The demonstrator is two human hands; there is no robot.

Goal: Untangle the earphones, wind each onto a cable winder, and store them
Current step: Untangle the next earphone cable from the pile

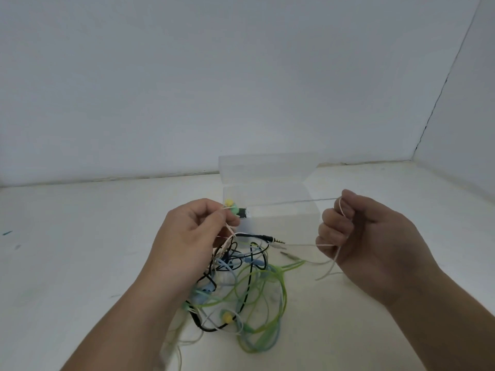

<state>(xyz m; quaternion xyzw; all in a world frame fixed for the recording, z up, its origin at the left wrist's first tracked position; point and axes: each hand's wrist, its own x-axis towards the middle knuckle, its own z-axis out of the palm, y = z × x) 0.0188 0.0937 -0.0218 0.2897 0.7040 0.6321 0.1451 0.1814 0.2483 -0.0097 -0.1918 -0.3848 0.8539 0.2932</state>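
A tangle of earphone cables (241, 290) in green, black, pale blue and white lies on the white table between my forearms. My left hand (187, 236) is raised over its left side and pinches a thin pinkish-white cable (227, 238) beside a yellow and green earbud (231, 204). My right hand (359, 236) is a fist gripping the same pale cable (297, 245), which runs out taut from the tangle. A black plug (270, 239) sticks out toward the right. A second yellow earbud (227, 317) sits low in the tangle.
A clear plastic box (270, 207) with its lid standing open is behind the tangle, near the back wall. A loose metal plug tip (288, 255) lies on the table right of the tangle. Walls close the table at the back and right.
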